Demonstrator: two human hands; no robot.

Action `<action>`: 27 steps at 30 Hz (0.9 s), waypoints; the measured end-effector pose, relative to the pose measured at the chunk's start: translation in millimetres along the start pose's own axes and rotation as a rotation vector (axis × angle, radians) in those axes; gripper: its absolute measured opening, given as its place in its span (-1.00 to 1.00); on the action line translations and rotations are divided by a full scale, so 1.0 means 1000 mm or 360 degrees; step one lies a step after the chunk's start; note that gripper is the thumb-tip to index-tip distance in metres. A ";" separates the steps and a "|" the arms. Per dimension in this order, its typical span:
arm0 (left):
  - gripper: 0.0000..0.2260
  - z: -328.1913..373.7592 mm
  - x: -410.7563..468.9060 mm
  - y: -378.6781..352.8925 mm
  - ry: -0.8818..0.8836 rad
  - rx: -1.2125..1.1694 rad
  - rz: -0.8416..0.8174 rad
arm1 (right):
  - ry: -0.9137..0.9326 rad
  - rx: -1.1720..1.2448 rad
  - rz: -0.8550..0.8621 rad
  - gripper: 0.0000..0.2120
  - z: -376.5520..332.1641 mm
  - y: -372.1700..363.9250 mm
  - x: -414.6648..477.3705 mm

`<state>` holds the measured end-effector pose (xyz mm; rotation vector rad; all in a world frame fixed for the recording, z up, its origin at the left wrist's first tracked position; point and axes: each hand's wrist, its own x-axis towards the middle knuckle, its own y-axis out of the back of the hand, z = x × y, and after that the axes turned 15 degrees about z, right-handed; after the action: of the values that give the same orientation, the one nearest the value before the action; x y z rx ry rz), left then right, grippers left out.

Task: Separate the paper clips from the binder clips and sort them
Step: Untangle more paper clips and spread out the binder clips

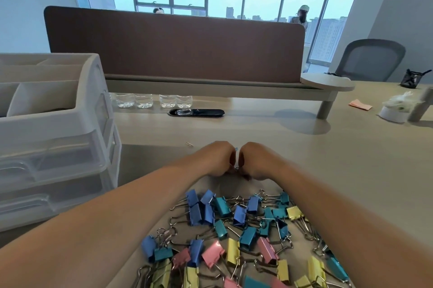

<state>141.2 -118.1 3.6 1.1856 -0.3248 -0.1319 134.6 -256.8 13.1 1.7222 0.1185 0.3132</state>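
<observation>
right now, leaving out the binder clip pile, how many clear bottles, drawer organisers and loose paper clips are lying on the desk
clear bottles: 4
drawer organiser: 1
loose paper clip: 1
total: 6
</observation>
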 end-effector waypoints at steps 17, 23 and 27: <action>-0.88 -0.003 -0.001 -0.008 0.0018 0.0007 0.0122 | -0.0095 -0.0002 0.0034 -0.82 -0.004 -0.007 0.009; -0.88 -0.003 -0.003 -0.013 0.0052 -0.0007 0.0165 | -0.0092 0.0044 0.0049 -0.76 -0.004 -0.008 0.007; -0.86 -0.003 -0.005 -0.011 0.0036 -0.0043 0.0214 | -0.0121 0.0099 0.0102 -0.74 -0.005 -0.006 0.006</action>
<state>138.4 -118.6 -8.6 1.1343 -0.3806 -0.0053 139.4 -249.3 9.0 1.7997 0.0177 0.2936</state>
